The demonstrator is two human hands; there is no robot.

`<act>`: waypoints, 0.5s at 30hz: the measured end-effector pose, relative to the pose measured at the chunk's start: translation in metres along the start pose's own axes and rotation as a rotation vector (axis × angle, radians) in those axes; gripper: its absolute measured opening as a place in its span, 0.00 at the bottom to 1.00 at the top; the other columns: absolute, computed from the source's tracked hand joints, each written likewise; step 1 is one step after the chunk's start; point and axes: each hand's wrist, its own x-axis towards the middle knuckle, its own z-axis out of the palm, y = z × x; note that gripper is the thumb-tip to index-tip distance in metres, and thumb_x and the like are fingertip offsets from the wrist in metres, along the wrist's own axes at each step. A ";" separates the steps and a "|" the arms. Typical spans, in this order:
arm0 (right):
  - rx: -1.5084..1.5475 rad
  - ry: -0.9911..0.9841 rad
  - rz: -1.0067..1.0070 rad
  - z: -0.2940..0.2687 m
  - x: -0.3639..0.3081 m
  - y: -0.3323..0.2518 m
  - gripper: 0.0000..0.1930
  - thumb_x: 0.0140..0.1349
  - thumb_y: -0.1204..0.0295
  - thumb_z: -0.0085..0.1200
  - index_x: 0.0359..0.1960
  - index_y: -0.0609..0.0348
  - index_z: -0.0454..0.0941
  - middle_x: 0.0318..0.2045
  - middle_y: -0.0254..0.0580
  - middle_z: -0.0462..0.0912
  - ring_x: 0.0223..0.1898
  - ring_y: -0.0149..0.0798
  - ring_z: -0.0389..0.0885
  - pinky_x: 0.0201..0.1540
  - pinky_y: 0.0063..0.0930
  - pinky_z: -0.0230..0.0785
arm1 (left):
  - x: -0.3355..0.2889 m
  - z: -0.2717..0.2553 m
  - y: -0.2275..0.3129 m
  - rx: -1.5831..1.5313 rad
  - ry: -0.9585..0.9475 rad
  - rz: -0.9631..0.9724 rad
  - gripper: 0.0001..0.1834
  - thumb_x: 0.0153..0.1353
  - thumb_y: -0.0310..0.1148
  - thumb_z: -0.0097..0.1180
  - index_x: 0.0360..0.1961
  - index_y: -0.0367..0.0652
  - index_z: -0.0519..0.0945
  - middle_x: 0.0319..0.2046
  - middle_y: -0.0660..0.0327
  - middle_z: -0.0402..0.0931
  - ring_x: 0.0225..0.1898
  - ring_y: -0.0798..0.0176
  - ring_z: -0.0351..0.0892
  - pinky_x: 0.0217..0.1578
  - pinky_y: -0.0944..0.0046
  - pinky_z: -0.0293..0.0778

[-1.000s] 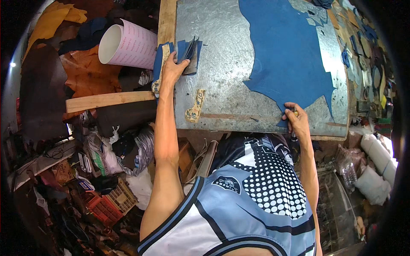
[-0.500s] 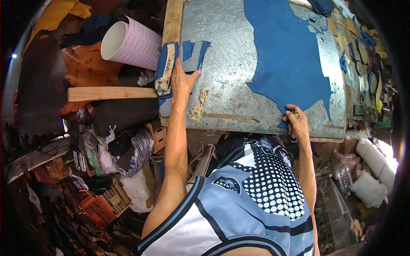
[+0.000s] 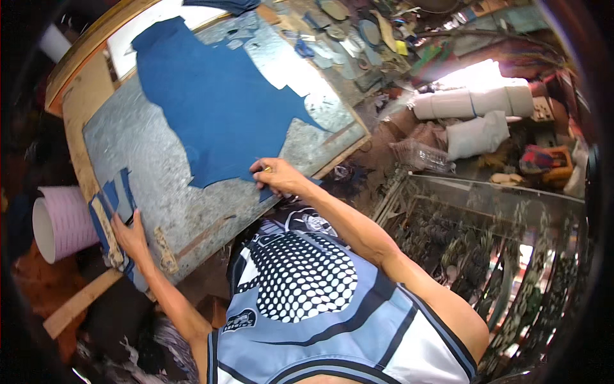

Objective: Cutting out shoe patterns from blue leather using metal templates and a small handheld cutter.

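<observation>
A large blue hide-like sheet with a ragged outline lies flat on the grey metal tabletop. My right hand is closed at its near corner by the table's front edge, fingers bent together; a small yellowish bit shows at them, but what they grip is hidden. At the table's left edge, my left hand rests with thumb and fingers apart beside a stack of cut blue pieces. A pale, curved pattern piece lies on that stack. Another pale pattern piece sits to the right of the left wrist.
A rolled pink-and-white sheet and a wooden plank stick out at the left. Beyond the table's right corner are white rolls and a white sack. Blue scissors lie among scraps and patterns at the far side.
The view has swung to the right, so the table now appears tilted and farther left. Both hands keep about the same places on the table.
</observation>
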 end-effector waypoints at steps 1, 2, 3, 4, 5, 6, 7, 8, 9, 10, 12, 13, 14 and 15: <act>0.003 0.038 -0.002 -0.008 -0.006 0.000 0.16 0.63 0.69 0.54 0.51 0.62 0.76 0.26 0.38 0.82 0.14 0.27 0.70 0.16 0.23 0.64 | -0.005 -0.002 0.020 0.024 -0.001 -0.012 0.36 0.58 0.46 0.64 0.59 0.30 0.71 0.64 0.35 0.61 0.66 0.37 0.61 0.64 0.51 0.60; 0.056 0.028 -0.024 -0.007 -0.007 0.002 0.16 0.64 0.70 0.54 0.51 0.62 0.76 0.25 0.38 0.82 0.14 0.26 0.70 0.15 0.23 0.64 | -0.008 -0.003 0.021 0.020 0.030 0.010 0.35 0.58 0.47 0.64 0.59 0.30 0.72 0.64 0.34 0.61 0.66 0.36 0.60 0.64 0.49 0.59; 0.102 0.016 -0.044 -0.012 -0.009 -0.001 0.15 0.64 0.70 0.54 0.51 0.63 0.75 0.25 0.38 0.81 0.13 0.25 0.69 0.15 0.22 0.63 | -0.010 -0.001 0.027 0.012 0.059 0.025 0.35 0.59 0.47 0.63 0.59 0.31 0.72 0.64 0.33 0.61 0.66 0.35 0.59 0.64 0.47 0.58; 0.109 0.035 -0.040 -0.018 -0.013 -0.006 0.15 0.64 0.71 0.54 0.50 0.62 0.75 0.25 0.38 0.81 0.13 0.25 0.68 0.15 0.22 0.62 | -0.013 0.000 0.034 0.004 0.056 0.036 0.35 0.59 0.47 0.63 0.59 0.31 0.72 0.64 0.33 0.61 0.66 0.35 0.59 0.64 0.47 0.58; 0.108 0.039 -0.040 -0.029 -0.012 -0.007 0.15 0.64 0.71 0.54 0.50 0.62 0.75 0.25 0.38 0.81 0.13 0.25 0.68 0.15 0.22 0.62 | -0.018 0.001 0.043 0.021 0.081 0.131 0.35 0.60 0.48 0.62 0.59 0.31 0.72 0.64 0.33 0.60 0.67 0.34 0.58 0.65 0.45 0.57; 0.107 0.081 -0.058 -0.042 -0.012 -0.009 0.15 0.63 0.71 0.54 0.50 0.62 0.76 0.25 0.37 0.81 0.13 0.25 0.69 0.15 0.22 0.63 | -0.024 0.003 0.057 0.038 0.104 0.224 0.34 0.60 0.49 0.61 0.58 0.32 0.73 0.64 0.33 0.60 0.67 0.33 0.57 0.65 0.42 0.57; 0.106 0.121 -0.075 -0.057 -0.012 -0.010 0.15 0.63 0.71 0.54 0.49 0.62 0.76 0.25 0.37 0.81 0.14 0.26 0.69 0.16 0.23 0.63 | -0.032 0.014 0.074 0.035 0.100 0.226 0.34 0.60 0.49 0.61 0.58 0.32 0.73 0.64 0.33 0.60 0.67 0.33 0.57 0.65 0.42 0.57; 0.025 0.191 -0.072 -0.073 -0.008 -0.015 0.14 0.61 0.69 0.55 0.48 0.59 0.78 0.26 0.38 0.82 0.17 0.29 0.73 0.20 0.26 0.67 | -0.046 0.029 0.090 0.008 0.072 0.292 0.34 0.61 0.49 0.61 0.58 0.33 0.73 0.64 0.33 0.61 0.67 0.33 0.57 0.65 0.41 0.56; -0.053 0.268 -0.064 -0.093 -0.006 -0.018 0.14 0.60 0.67 0.56 0.46 0.56 0.80 0.27 0.39 0.83 0.21 0.32 0.77 0.24 0.29 0.71 | -0.057 0.040 0.110 -0.021 0.037 0.365 0.33 0.61 0.50 0.60 0.58 0.34 0.73 0.64 0.33 0.61 0.67 0.32 0.57 0.64 0.39 0.56; -0.196 0.380 -0.109 -0.116 -0.002 -0.018 0.14 0.59 0.66 0.55 0.46 0.55 0.81 0.29 0.44 0.84 0.24 0.39 0.80 0.29 0.34 0.73 | -0.065 0.046 0.141 -0.019 -0.073 0.385 0.35 0.62 0.51 0.59 0.61 0.35 0.71 0.65 0.33 0.58 0.68 0.32 0.55 0.65 0.38 0.55; -0.434 0.552 -0.220 -0.161 0.016 -0.010 0.15 0.58 0.64 0.54 0.46 0.53 0.81 0.33 0.52 0.85 0.32 0.52 0.83 0.38 0.42 0.75 | -0.082 0.057 0.196 -0.003 -0.188 0.388 0.37 0.63 0.52 0.58 0.64 0.35 0.68 0.67 0.33 0.56 0.69 0.32 0.53 0.65 0.37 0.54; -0.520 0.647 -0.303 -0.187 0.018 -0.007 0.16 0.57 0.64 0.53 0.46 0.53 0.81 0.35 0.57 0.84 0.37 0.59 0.83 0.42 0.46 0.75 | -0.090 0.063 0.223 0.008 -0.173 0.381 0.37 0.64 0.53 0.56 0.65 0.36 0.67 0.68 0.36 0.54 0.70 0.32 0.50 0.65 0.36 0.52; -0.588 0.683 -0.255 -0.208 0.022 -0.011 0.16 0.57 0.65 0.53 0.45 0.55 0.81 0.37 0.59 0.83 0.38 0.60 0.82 0.43 0.48 0.75 | -0.093 0.068 0.238 0.027 -0.175 0.361 0.38 0.64 0.54 0.54 0.66 0.37 0.66 0.69 0.38 0.53 0.71 0.33 0.48 0.66 0.35 0.51; -0.658 0.718 -0.206 -0.228 0.025 -0.015 0.16 0.56 0.65 0.53 0.44 0.56 0.81 0.38 0.61 0.82 0.40 0.62 0.81 0.44 0.49 0.75 | -0.093 0.069 0.245 0.034 -0.181 0.358 0.38 0.64 0.54 0.54 0.66 0.37 0.66 0.69 0.38 0.53 0.71 0.33 0.48 0.66 0.35 0.51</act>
